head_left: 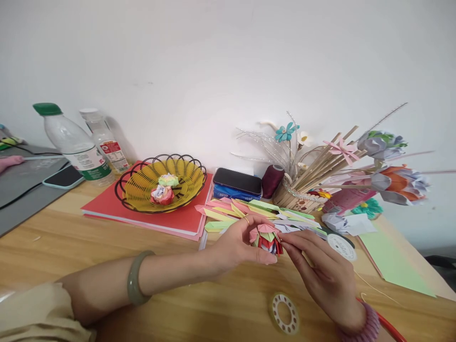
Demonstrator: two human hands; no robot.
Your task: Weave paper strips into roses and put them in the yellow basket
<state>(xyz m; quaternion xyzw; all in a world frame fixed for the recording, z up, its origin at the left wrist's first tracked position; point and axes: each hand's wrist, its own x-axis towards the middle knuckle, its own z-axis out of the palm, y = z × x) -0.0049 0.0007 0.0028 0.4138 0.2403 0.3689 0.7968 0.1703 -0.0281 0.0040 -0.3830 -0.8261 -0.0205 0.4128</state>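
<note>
A small folded-paper flower (268, 237) in pink, green, red and white is held above the wooden table (192, 304). My left hand (237, 244) wraps its thumb and fingers round the flower's left side. The fingertips of my right hand (317, 266) pinch the flower's right edge. Just behind it lie folded paper strips (228, 211) in pink, yellow, green and white. A roll of tape (285, 313) lies on the table below my hands.
A yellow basket (142, 183) with two paper balls stands on red paper (103, 202). Bottles (80, 152) stand at the left, beside a phone (64, 176). A holder (299, 202) with sticks and flowers stands at the right, near green paper (395, 263). Another person's hand (10, 162) shows far left.
</note>
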